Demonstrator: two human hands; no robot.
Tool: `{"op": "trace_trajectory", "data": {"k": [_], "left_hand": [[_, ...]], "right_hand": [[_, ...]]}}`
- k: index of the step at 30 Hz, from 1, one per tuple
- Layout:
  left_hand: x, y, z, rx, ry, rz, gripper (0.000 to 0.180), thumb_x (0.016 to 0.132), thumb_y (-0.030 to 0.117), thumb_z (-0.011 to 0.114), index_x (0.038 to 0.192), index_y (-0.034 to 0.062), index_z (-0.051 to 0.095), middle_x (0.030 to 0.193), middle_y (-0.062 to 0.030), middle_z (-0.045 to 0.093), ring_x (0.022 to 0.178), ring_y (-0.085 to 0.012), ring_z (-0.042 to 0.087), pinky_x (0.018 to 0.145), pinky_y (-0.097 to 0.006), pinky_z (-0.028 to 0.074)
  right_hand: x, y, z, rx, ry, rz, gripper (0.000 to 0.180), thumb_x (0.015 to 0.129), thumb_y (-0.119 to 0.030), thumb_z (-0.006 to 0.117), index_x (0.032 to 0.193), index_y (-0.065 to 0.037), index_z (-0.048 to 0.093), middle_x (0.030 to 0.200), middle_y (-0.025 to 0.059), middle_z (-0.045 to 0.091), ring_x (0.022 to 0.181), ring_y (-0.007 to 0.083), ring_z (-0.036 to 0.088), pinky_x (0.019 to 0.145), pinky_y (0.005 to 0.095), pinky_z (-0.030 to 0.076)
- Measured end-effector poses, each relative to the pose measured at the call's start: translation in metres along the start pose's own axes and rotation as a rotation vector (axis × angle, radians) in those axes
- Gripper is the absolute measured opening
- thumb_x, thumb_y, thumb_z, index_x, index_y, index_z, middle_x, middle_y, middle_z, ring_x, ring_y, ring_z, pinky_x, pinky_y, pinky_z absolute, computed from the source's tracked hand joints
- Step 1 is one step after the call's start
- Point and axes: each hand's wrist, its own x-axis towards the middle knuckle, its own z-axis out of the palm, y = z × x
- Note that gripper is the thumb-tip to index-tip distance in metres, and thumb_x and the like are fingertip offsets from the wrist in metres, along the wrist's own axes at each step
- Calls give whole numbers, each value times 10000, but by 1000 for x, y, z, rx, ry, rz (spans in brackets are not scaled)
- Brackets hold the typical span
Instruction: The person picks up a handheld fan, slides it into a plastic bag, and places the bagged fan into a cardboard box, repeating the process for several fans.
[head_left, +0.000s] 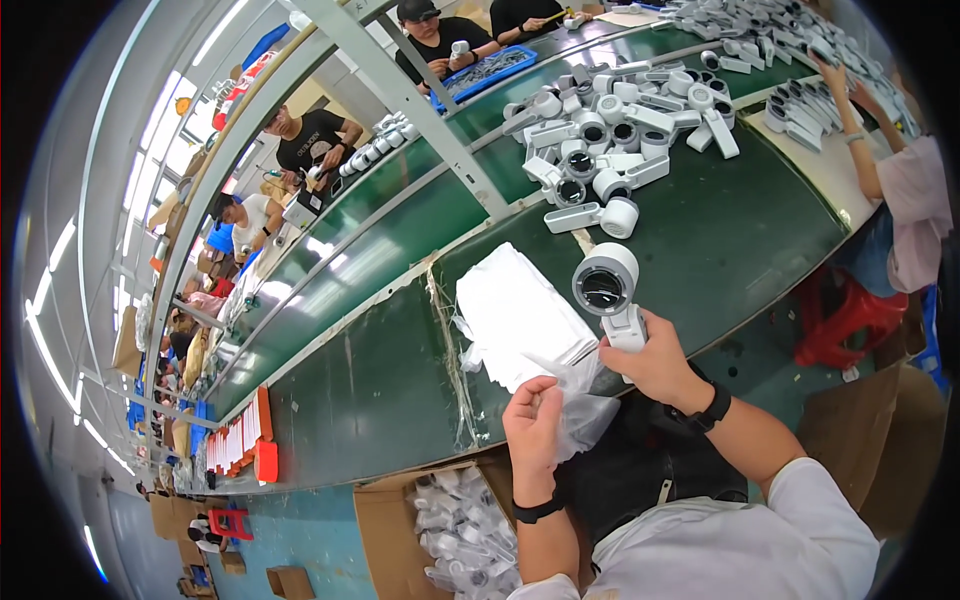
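Over the near edge of the green conveyor belt (400,390), your right hand (655,365) is clenched around the handle of a white magnifier (608,285), its round lens head standing upright above your fist, while your left hand (533,425) pinches the mouth of a clear plastic bag (580,410) just below it. On the belt beside the magnifier lies a stack of white bags (515,315), farther up it a heap of loose magnifiers (610,130), and below its edge a cardboard box (385,520) of bagged ones.
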Motion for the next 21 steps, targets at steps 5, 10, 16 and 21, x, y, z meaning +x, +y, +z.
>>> {"op": "trace_trajectory", "data": {"k": [5, 10, 16, 21], "left_hand": [[3, -3, 17, 129, 181, 138, 142, 936, 121, 613, 969, -16, 631, 802, 34, 595, 653, -5, 473, 565, -157, 357], [10, -2, 25, 138, 213, 219, 153, 937, 116, 612, 983, -29, 631, 781, 38, 588, 670, -15, 474, 585, -170, 359], [10, 5, 26, 209, 48, 195, 152, 927, 88, 622, 1011, -37, 639, 822, 15, 617, 726, -30, 510, 642, -175, 397], [4, 15, 21, 264, -110, 211, 147, 913, 69, 640, 1012, -37, 661, 845, 10, 627, 753, -43, 523, 658, -183, 410]], "right_hand": [[-4, -2, -20, -34, -30, -38, 336, 745, -98, 736, 1038, -6, 601, 898, 27, 648, 795, 95, 594, 737, 266, 483], [-18, -12, -70, -173, -487, -177, 586, 757, -131, 765, 1278, -24, 520, 899, 34, 664, 760, 130, 601, 719, 272, 476], [-17, -43, -73, -560, -799, -25, 954, 805, -179, 721, 1513, -84, 90, 905, 129, 660, 735, 235, 632, 691, 332, 486], [2, -30, -70, -699, -995, -76, 751, 902, -302, 597, 1519, -165, 192, 993, 147, 664, 816, 291, 640, 761, 347, 488]]}}
